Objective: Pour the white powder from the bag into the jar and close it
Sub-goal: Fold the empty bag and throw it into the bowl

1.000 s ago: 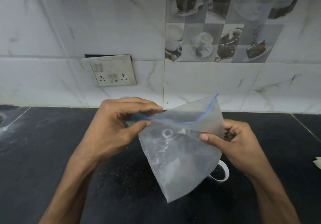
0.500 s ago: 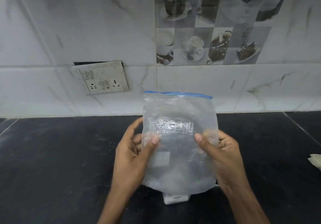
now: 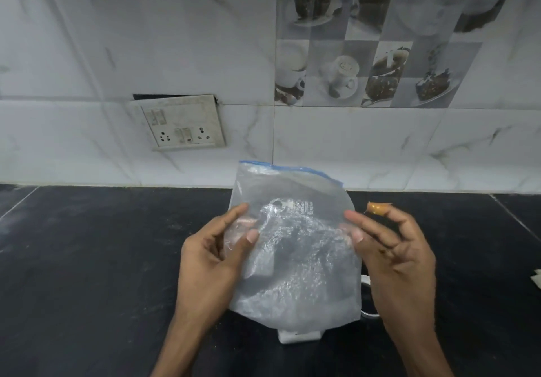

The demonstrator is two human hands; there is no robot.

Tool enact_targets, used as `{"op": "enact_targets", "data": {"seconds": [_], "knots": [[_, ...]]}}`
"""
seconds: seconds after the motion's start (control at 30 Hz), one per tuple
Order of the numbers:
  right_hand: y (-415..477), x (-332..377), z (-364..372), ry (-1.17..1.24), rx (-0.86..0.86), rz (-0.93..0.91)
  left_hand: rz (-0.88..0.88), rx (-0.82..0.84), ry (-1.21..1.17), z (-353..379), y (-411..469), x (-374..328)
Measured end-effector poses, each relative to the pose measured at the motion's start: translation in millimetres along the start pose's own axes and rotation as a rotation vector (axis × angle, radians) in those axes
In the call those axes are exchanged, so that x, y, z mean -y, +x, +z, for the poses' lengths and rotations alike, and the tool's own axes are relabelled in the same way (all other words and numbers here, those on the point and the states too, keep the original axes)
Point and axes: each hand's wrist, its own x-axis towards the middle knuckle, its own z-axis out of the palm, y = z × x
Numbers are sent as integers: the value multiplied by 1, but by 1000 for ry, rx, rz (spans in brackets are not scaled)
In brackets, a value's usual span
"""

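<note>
Black stone countertop (image 3: 102,259) runs back to a wall of white marbled tiles (image 3: 146,40), with a grubby socket plate (image 3: 178,123) hanging slightly askew and a picture tile (image 3: 366,40) of coffee cups beside it. Above the middle of the countertop, toward its near edge, a cloudy plastic bag (image 3: 298,259) is held upright, its blue zip strip (image 3: 292,168) on top.

The left hand (image 3: 207,265) grips the bag's left side, thumb (image 3: 248,239) pressed on the front and fingers curled behind, showing faintly through the plastic. The right hand (image 3: 401,259) pinches the right side between thumb and forefinger, its other fingers loosely bent and off the bag.

The bag hides most of what lies under it: only a white block (image 3: 298,336) shows below its bottom edge and a curved white rim (image 3: 367,313) at its lower right (whether either belongs to the jar I cannot tell). A small orange thing (image 3: 377,208) shows past the right fingertips, too blurred to name. A white scrap (image 3: 535,280) lies at the countertop's right edge.
</note>
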Motion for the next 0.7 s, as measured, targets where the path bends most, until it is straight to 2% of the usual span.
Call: {"op": "enact_targets", "data": {"seconds": [0.17,0.33,0.5,0.6,0.7], "knots": [[3,3,-4,-64,57,8,-13,197,144,-15,2,-2],[3,6,-8,-230,105,-43,122,94,321,-23,7,-4],[7,17,-16,-401,127,-154,157,87,221,-23,12,2],[8,20,-19,-472,186,-116,128,117,101,-17,10,1],[8,26,-18,-590,298,-66,106,152,83,-11,8,3]]}}
